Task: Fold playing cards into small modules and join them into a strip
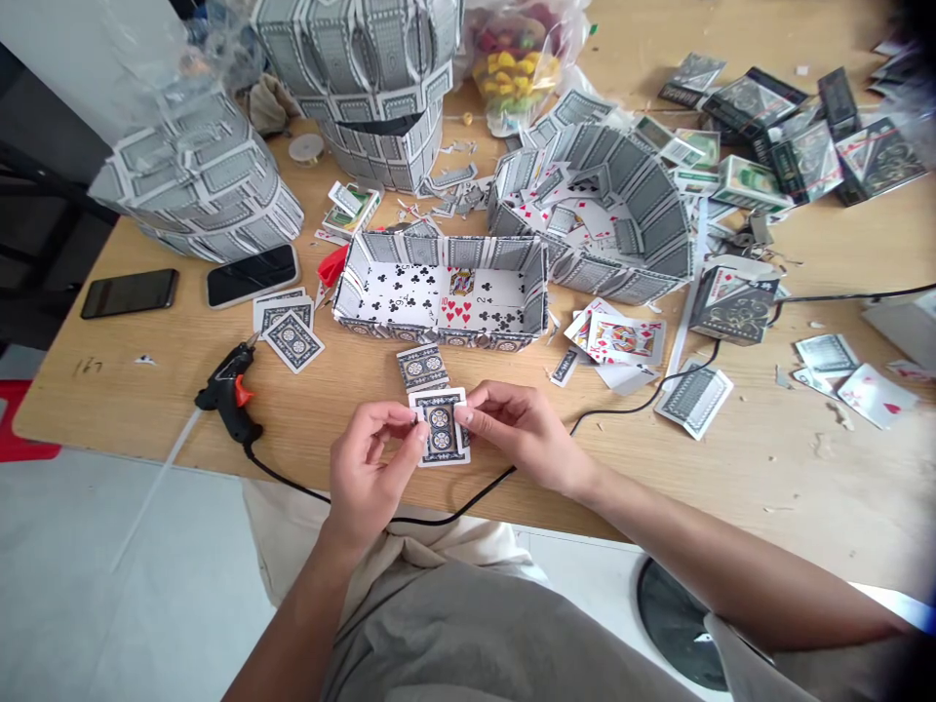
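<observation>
Between my two hands, near the table's front edge, is a playing card [441, 429] with a dark patterned back. My left hand [376, 463] pinches its left edge between thumb and finger. On the opposite edge, the thumb and fingers of my right hand [523, 434] grip the card, whose side there looks folded or doubled. Just beyond lies another patterned card piece [422, 369], partly covered by the held card. Behind it stands a long box made of playing cards [443, 331], its floor showing clubs and hearts faces.
A glue gun [232, 390] rests at the left, its black cord running under my hands. Two phones [253, 276] and loose cards [293, 339] lie nearby. A rounded card basket [621, 263] holds scraps. Face-up cards [625, 339] and card boxes [804, 161] are at the right.
</observation>
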A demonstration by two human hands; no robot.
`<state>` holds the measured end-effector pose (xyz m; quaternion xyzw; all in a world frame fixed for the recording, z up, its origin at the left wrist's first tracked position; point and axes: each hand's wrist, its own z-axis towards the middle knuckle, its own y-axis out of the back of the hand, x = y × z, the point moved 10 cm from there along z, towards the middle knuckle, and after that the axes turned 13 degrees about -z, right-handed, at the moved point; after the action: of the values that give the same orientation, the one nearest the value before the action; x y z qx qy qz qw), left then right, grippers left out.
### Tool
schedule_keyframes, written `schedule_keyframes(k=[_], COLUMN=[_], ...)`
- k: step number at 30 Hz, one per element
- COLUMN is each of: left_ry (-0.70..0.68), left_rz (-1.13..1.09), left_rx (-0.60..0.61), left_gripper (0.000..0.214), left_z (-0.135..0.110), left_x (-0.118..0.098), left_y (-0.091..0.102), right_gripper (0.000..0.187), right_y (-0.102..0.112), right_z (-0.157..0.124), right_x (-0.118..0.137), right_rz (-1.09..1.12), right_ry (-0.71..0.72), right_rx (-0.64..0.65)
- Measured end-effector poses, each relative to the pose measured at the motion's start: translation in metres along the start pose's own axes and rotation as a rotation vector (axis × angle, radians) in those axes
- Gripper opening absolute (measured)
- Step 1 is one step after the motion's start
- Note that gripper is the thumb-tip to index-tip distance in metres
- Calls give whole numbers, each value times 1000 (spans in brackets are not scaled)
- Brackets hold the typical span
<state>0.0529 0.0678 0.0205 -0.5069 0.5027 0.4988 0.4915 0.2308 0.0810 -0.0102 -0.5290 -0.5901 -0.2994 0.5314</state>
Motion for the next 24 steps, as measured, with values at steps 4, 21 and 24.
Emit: schedule_keyframes(k=[4, 21, 24], left_ry=[100, 237, 249], left_rz=[-136, -226, -226], left_rx=[-30, 24, 28], left_gripper=[30, 29, 28], left_z=[1, 4, 4], left_x=[6, 16, 18], left_y=[-2, -11, -11], right_gripper=[37, 37, 37], right_y=[3, 5, 5], right_z=[-1, -1, -1], right_x=[4, 3, 3], right_rz=[-55, -100, -91], right_ry=[22, 21, 22], right_rx=[-24, -44, -40])
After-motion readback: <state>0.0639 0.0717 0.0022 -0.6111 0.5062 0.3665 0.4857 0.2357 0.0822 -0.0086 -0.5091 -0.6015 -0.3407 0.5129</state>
